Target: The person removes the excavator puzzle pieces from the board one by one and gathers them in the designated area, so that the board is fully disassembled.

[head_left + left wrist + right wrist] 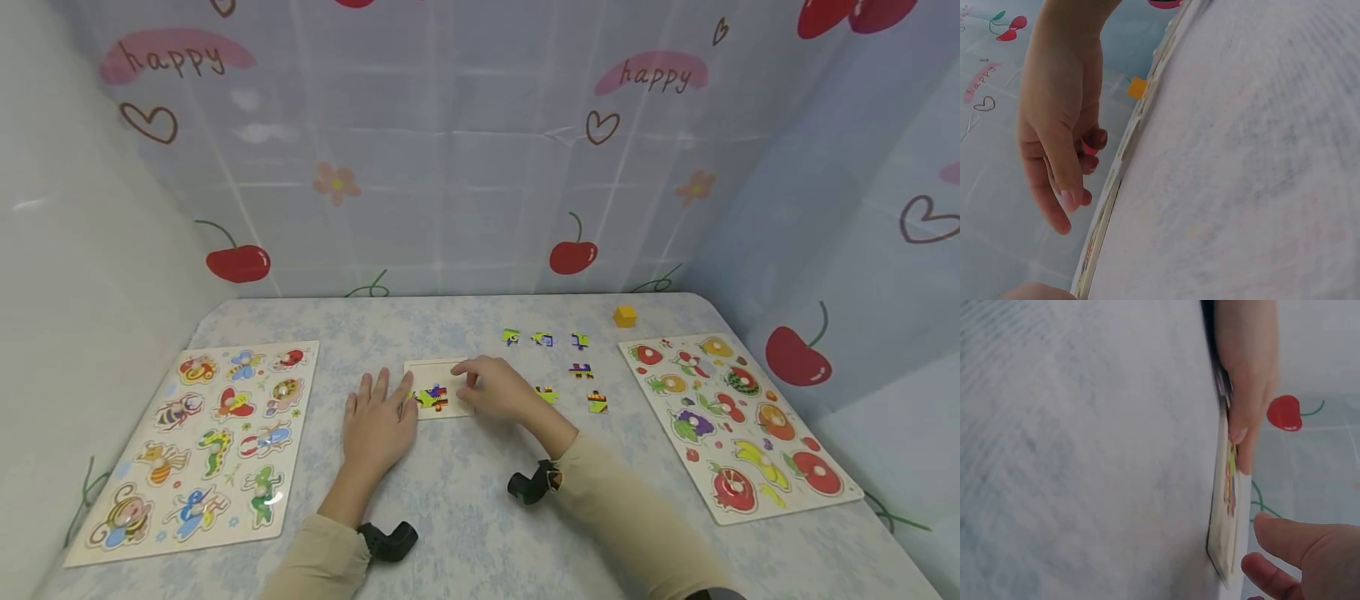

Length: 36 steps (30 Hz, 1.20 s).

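Note:
A small pale puzzle tray (427,375) lies mid-table, with joined colourful jigsaw pieces (432,397) in its lower left part. My left hand (378,425) rests at the tray's left edge, fingers spread and fairly straight. In the right wrist view, that left hand (1250,375) has its fingertips on the tray beside the pieces. Over the tray's right side hovers my right hand (495,390), index finger extended. The left wrist view shows the right hand (1063,119) with loosely bent fingers above the tray, nothing visible between them.
Several loose jigsaw pieces (581,371) lie right of the tray, one partly behind the right hand. A yellow cube (625,317) sits at the back right. An insect picture board (300,417) lies at left, a fruit picture board (720,425) at right.

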Motion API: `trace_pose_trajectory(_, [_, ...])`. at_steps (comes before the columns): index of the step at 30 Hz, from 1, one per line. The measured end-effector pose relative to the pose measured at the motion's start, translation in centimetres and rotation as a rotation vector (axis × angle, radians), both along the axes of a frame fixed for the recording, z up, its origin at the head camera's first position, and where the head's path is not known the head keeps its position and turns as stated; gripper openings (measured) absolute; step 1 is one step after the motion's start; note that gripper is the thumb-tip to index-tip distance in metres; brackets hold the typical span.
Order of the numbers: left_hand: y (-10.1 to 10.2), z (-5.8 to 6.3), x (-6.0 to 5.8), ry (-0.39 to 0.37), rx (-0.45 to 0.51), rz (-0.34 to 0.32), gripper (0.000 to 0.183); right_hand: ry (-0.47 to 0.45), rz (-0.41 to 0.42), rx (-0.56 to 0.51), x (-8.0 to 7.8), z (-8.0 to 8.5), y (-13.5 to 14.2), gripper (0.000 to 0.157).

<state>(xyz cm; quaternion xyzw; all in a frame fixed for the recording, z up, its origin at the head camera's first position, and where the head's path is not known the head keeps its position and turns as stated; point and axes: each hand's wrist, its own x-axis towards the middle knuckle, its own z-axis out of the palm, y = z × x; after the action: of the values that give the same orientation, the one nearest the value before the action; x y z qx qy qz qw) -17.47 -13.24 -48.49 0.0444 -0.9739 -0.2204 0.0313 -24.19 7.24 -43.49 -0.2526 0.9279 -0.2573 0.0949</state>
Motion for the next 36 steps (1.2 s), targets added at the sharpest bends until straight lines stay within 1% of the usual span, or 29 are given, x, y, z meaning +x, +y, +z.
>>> trace_pose_trajectory(4, [0.0, 0.2, 0.0, -0.002, -0.001, 0.006, 0.053, 0.047, 0.064, 0.052, 0.3, -0.7, -1.1, 0.037])
trace_pose_trajectory(7, [0.0, 0.2, 0.0, 0.003, 0.002, 0.004, 0.053, 0.075, 0.084, 0.078, 0.5, -1.0, -1.7, 0.035])
trace_pose_trajectory(10, [-0.1, 0.2, 0.0, 0.007, 0.006, 0.001, 0.052, 0.091, 0.079, 0.095, 0.6, -1.0, -2.1, 0.034])
trace_pose_trajectory(12, [-0.1, 0.2, 0.0, 0.007, 0.005, 0.000, 0.052, 0.089, 0.064, 0.103, 0.6, -1.0, -2.3, 0.037])
trace_pose_trajectory(17, [0.0, 0.3, -0.1, -0.005, -0.002, 0.004, 0.052, 0.075, 0.054, 0.103, 0.4, -0.9, -2.6, 0.037])
trace_pose_trajectory(20, [0.0, 0.3, -0.1, -0.013, -0.005, 0.007, 0.052, 0.050, 0.067, 0.077, 0.2, -0.9, -2.7, 0.033])
trace_pose_trajectory(25, [0.0, 0.3, -0.1, -0.010, -0.005, 0.008, 0.052, -0.011, 0.068, 0.011, -0.2, -1.1, -2.8, 0.035])
trace_pose_trajectory(31, [0.0, 0.2, -0.1, -0.012, -0.007, 0.005, 0.052, -0.114, 0.039, -0.086, -0.6, -1.2, -2.9, 0.034])
trace_pose_trajectory(36, [-0.1, 0.0, -0.2, -0.010, -0.016, 0.005, 0.053, -0.202, 0.030, -0.160, -0.6, -1.2, -2.8, 0.031])
